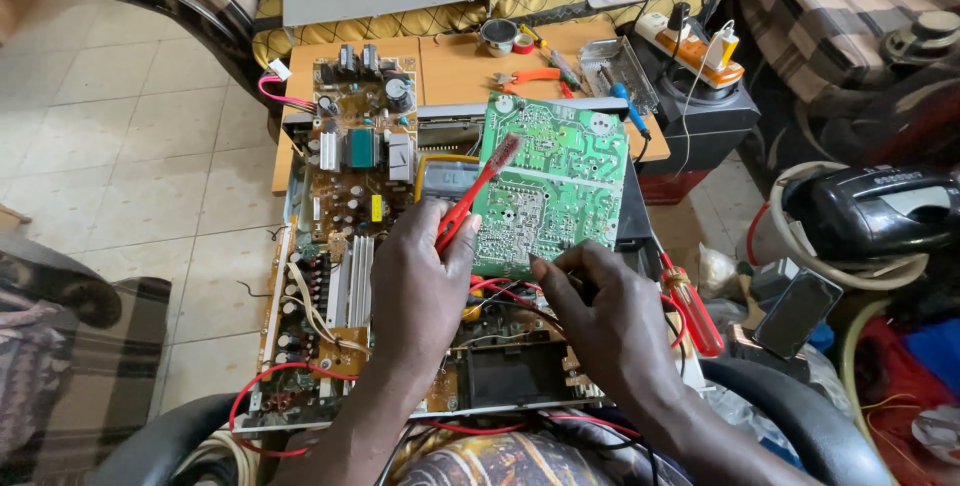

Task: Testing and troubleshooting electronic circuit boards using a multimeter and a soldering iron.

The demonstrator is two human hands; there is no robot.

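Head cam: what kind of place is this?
Probably a home or small electronics repair spot, not a factory. An opened device chassis sits on a low wooden table, the left hand holds a red probe to a green circuit board, with tiled floor and a patterned sofa around.

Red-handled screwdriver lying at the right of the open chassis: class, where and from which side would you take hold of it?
Probably by the red handle of the red-handled screwdriver, reaching in from the right. The handle is the thick part and lies bare along the chassis edge. The right hand and red wires crowd its left side, and the shaft looks too thin to grip firmly.
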